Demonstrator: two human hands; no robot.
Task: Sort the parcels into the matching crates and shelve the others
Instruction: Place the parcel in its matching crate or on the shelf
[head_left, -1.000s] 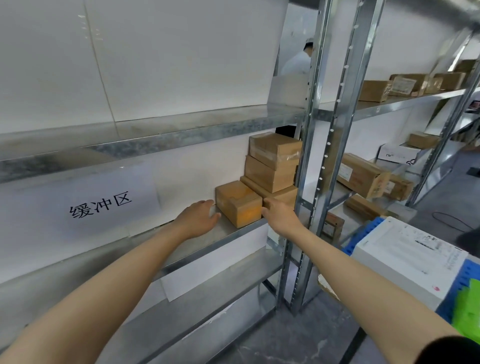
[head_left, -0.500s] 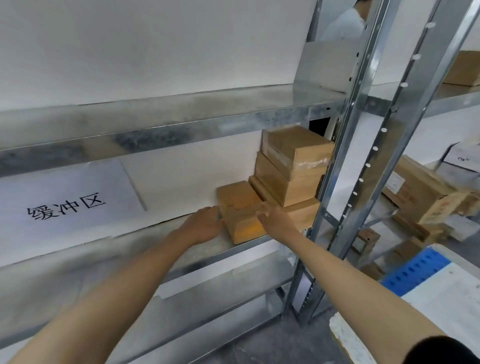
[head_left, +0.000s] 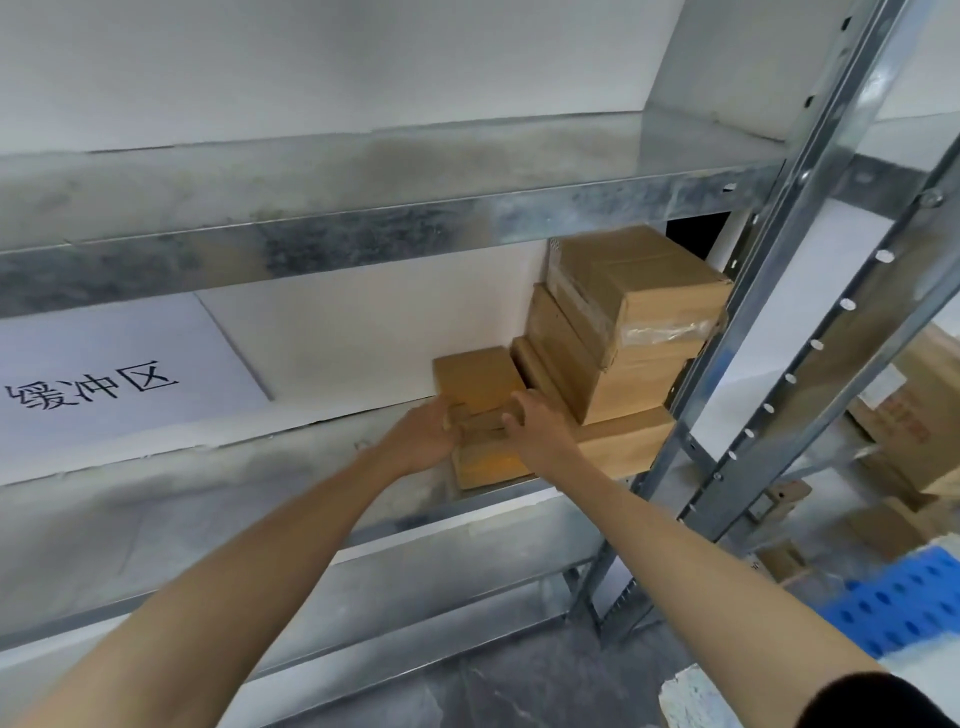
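Note:
A small brown cardboard parcel (head_left: 480, 382) rests on the metal shelf (head_left: 291, 499), near its front edge. My left hand (head_left: 421, 439) presses against the parcel's left front corner. My right hand (head_left: 535, 431) lies over its right front corner, fingers curled on top. Both hands grip the parcel from opposite sides. Just to the right, touching it, is a stack of three brown parcels (head_left: 623, 332), the top one sealed with clear tape. The stack stands against the shelf upright (head_left: 769, 291).
A white paper sign with black characters (head_left: 98, 387) is taped to the wall behind the shelf. Another metal shelf (head_left: 363, 228) runs overhead. More cardboard boxes (head_left: 914, 415) sit on the neighbouring rack at right. A blue perforated crate (head_left: 898, 608) is at lower right.
Both hands have closed in from the parcel's sides onto its front corners. The view has moved closer to the shelf and tilted up.

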